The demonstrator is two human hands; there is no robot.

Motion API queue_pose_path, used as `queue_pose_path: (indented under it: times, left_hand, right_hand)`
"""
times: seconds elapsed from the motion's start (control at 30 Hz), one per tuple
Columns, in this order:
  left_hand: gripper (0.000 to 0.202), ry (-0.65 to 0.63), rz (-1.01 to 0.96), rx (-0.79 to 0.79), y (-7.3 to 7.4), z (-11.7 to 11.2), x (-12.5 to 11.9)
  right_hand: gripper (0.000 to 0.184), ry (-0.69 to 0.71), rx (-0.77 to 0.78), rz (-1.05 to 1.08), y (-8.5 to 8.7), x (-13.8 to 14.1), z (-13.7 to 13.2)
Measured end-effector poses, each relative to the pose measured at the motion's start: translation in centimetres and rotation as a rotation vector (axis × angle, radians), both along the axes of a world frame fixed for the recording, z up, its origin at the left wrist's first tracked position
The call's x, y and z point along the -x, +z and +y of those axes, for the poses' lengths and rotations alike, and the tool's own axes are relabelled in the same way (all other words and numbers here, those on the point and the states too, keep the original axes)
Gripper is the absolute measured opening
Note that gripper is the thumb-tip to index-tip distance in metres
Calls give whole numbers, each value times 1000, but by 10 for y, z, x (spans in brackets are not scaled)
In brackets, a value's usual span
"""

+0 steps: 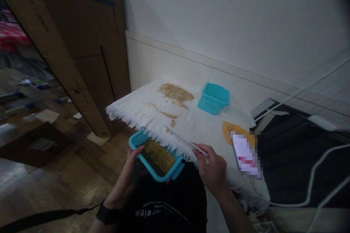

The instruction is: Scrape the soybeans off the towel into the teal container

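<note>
My left hand point(126, 178) grips the near left edge of a teal tray point(175, 170) filled with small tan beans point(158, 156), held just under the fringed front edge of a white cloth point(197, 123). My right hand point(212, 169) is closed on a thin white stick point(182, 139) that lies slanted on the cloth, its far end pointing toward the beans. A loose pile of the same beans point(176, 93) lies at the far side of the cloth, with a thin trail point(169, 115) leading toward the near edge.
A second teal tray point(214, 98) stands empty-looking at the back right of the cloth. An orange piece point(232, 130) and a blurred white card point(246, 156) lie to the right. Large cardboard sheets point(82, 43) lean at left. White cables point(311, 185) cross a dark mat at right.
</note>
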State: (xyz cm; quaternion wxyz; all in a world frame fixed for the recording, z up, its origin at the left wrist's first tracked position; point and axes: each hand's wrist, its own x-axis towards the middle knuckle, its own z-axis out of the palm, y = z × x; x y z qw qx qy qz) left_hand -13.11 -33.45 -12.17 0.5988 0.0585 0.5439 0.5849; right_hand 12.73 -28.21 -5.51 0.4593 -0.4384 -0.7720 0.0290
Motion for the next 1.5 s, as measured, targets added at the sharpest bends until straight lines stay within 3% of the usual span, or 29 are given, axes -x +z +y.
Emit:
queue_pose_path:
  times: [0.13,0.3,0.37,0.6,0.9,1.07,1.27,1.37,1.5]
  left_hand:
    - [76,-2,4,-11,4,0,0]
    - [80,-1,4,2,7,1,0]
    - [79,11,-2,15,7,1,0]
    - [76,11,10,-6,2,2,1]
    - [72,23,28,16,7,2,2]
    - [82,37,14,0,4,2,3]
    - [77,20,24,7,4,2,4]
    - [72,18,35,-2,3,1,4]
    - [78,13,27,15,0,1,5]
  right_hand:
    - [24,53,-12,-20,-1,-2,-5]
    - [28,-212,-2,119,-7,-12,10]
    - [32,-245,28,143,-8,-15,18]
    - [32,-178,94,104,-8,-11,30]
    - [28,-12,110,93,-1,-1,38]
    - [24,89,122,91,4,1,36]
    - [21,158,143,72,6,1,19]
    - [20,88,162,121,0,-3,14]
    - [31,-112,190,243,-6,-13,29]
